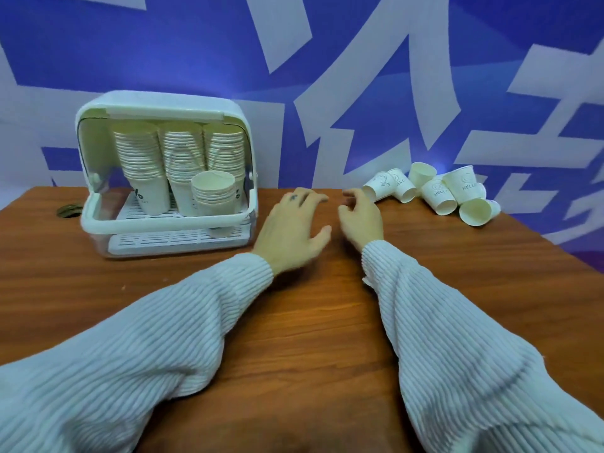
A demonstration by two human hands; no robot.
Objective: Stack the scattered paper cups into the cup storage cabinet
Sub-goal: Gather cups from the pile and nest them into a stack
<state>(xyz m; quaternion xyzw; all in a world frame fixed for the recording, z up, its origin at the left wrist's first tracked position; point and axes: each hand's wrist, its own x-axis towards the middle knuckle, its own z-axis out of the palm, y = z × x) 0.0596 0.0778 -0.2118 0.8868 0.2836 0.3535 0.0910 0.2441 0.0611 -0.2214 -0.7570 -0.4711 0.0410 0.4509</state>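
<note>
A white cup storage cabinet stands open at the back left of the table. Inside it are three tall stacks of paper cups and a shorter stack in front. Several loose white paper cups printed "HELLO" lie in a heap at the back right, most on their sides. My left hand hovers over the table between cabinet and heap, fingers spread, empty. My right hand is beside it, fingers loosely curled, holding nothing, a short way left of the nearest loose cup.
The brown wooden table runs to a blue and white patterned wall right behind the cabinet and cups. A round cable hole sits left of the cabinet. The table's right edge slants away past the heap.
</note>
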